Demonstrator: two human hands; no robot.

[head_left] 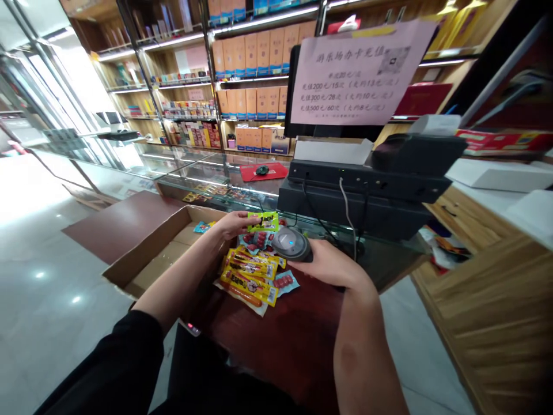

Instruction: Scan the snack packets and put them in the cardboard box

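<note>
Principal item: a green snack packet (268,221), pinched at its left end between the thumb and fingers of my left hand (235,225), printed face up. My right hand (332,262) is closed around a handheld barcode scanner (291,243), its rounded head near the packet and a blue light showing on top. Whether a trigger is pressed, I cannot tell.

Nearer to me than my left hand, yellow snack packets (248,282) lie overlapping on the dark red tabletop (285,346); a pale blue sausage packet (286,281) protrudes from under them, toward my right hand. Left of my left hand, beside that forearm, sits an open cardboard box (159,262), a blue packet (201,227) in its far end. Beyond my right hand stands a black checkout terminal (397,187), a pale cable (345,202) hanging down its front.

Risks, in my judgement: creased or glossy film could spoil a reading; my fingertips could cover the code; the crowded pile could offer the scanner a neighbouring code. A brush of my left forearm could slide the loose packets, and the hanging cable could snag my right hand.
</note>
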